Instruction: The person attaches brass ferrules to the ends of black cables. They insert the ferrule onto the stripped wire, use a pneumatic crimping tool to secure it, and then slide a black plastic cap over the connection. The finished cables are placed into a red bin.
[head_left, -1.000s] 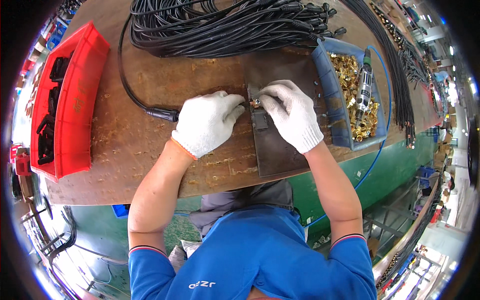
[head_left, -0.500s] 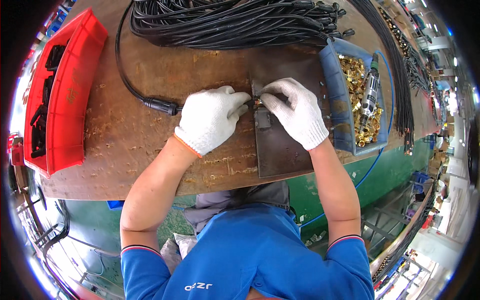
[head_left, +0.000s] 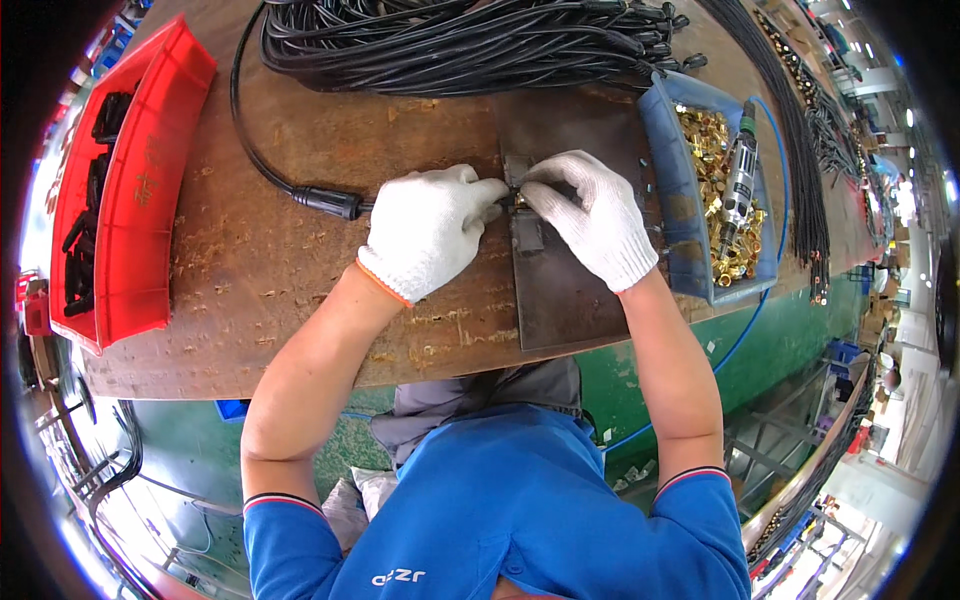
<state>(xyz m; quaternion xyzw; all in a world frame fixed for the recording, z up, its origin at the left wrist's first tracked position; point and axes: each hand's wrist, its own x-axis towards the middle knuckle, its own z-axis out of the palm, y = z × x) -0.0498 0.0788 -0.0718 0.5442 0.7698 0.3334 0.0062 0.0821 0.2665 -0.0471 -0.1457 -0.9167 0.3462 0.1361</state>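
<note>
My left hand [head_left: 425, 230], in a white knit glove, is closed on a black cable, thumb and index finger stretched toward its end. On the cable's other side a thick black connector [head_left: 330, 203] sticks out of the glove. My right hand [head_left: 595, 220], gloved the same way, pinches a small brass-coloured fitting [head_left: 519, 200] at the cable's end. Both sets of fingertips nearly meet over the left edge of a dark metal plate [head_left: 590, 310]. Just below them, a small grey block [head_left: 527, 235] sits on the plate. The fingers hide most of the fitting.
A blue bin [head_left: 685, 260] of brass fittings [head_left: 705, 135] stands at right, with a silver pneumatic screwdriver [head_left: 740, 180] and its blue hose across it. A red bin [head_left: 155, 200] with black parts is at left. A black cable bundle [head_left: 450, 50] lies along the back.
Both hands stay together at the plate's edge. My left hand and the connector have shifted slightly to the right, and the right hand has moved slightly away from me.
</note>
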